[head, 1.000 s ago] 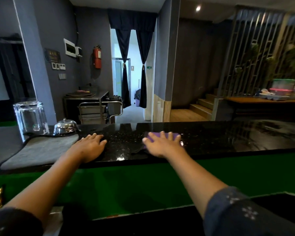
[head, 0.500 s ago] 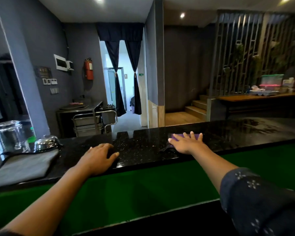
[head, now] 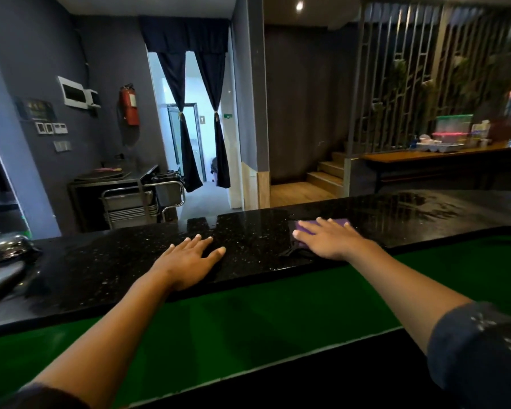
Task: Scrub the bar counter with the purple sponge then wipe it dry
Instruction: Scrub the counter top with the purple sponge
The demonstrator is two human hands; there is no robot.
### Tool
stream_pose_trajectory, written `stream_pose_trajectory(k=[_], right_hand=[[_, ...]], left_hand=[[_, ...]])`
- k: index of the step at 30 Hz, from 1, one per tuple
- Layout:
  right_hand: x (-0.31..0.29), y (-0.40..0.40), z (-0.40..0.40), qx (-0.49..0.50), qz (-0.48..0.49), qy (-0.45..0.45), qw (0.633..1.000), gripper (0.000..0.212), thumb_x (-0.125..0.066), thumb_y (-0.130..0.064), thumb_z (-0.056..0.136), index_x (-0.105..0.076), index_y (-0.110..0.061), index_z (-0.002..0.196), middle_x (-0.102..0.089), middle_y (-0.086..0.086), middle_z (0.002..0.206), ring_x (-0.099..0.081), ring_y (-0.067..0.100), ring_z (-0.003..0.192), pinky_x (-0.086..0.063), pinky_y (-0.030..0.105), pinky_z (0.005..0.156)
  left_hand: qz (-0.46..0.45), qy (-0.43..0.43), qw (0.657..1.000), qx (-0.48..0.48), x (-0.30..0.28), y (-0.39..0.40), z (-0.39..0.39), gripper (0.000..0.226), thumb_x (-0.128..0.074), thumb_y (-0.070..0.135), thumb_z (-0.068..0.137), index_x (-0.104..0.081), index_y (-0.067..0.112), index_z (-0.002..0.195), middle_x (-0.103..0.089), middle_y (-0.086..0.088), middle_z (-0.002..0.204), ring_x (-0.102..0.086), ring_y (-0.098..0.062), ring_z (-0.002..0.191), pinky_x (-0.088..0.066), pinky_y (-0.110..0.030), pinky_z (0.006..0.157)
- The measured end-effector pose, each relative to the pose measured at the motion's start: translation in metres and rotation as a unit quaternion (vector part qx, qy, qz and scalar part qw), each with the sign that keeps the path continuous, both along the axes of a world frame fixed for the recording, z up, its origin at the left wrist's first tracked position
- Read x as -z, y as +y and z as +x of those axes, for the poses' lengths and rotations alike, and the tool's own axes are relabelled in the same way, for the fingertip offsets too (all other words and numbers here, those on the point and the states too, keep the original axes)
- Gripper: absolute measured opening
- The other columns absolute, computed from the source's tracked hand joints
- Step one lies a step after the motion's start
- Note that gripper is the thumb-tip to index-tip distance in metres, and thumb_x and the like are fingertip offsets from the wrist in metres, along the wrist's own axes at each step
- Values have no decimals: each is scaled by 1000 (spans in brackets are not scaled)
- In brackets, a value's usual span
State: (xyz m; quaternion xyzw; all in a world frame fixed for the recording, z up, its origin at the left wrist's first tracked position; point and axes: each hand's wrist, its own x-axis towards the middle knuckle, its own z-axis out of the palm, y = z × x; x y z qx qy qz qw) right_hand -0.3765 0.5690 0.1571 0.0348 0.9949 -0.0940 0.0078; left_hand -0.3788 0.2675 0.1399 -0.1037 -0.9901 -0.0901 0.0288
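Observation:
The bar counter (head: 106, 267) is glossy black speckled stone, wet with drops and streaks toward the right. My right hand (head: 328, 240) presses flat on the purple sponge (head: 341, 223), of which only the far edge shows past my fingers. My left hand (head: 189, 261) rests palm down on the counter, fingers spread, holding nothing, left of the sponge.
A grey cloth (head: 0, 280) lies at the counter's left end beside a silver call bell (head: 3, 249). A green ledge (head: 248, 326) runs below the counter's near edge. Beyond stand a metal trolley (head: 136, 202), stairs (head: 325, 175) and a wooden table (head: 425, 156) with containers.
My right hand has slid the sponge to the right along the counter. My left hand also shifted right, and my view turned right, so the glass has left the frame.

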Motion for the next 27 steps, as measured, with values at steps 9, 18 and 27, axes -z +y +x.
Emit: stream_pose_trajectory(k=[9, 18, 27], right_hand=[[-11, -47, -20, -44, 1, -25, 999, 66, -13, -69, 91, -6, -39, 149, 6, 12, 159, 6, 33, 145, 8, 54, 111], [14, -12, 3, -212, 27, 30, 977, 74, -2, -84, 74, -3, -55, 142, -2, -5, 160, -3, 17, 145, 3, 47, 112], [-1, -6, -119, -80, 28, -52, 995, 71, -11, -78, 83, -3, -47, 146, 4, 5, 160, 4, 29, 145, 8, 57, 110]], left_hand=[[-8, -17, 1000, -12, -10, 7, 11, 66, -19, 65, 90, -13, 33, 148, -6, 1, 158, -3, -16, 144, 0, -41, 116], [-2, -31, 999, -16, -14, 10, 16, 66, -20, 63, 89, -12, 33, 147, -6, 2, 157, -3, -14, 144, 0, -41, 117], [1, -17, 1000, -13, -11, 9, 12, 65, -20, 66, 87, -13, 39, 146, -6, 7, 157, -2, -10, 143, 1, -37, 117]])
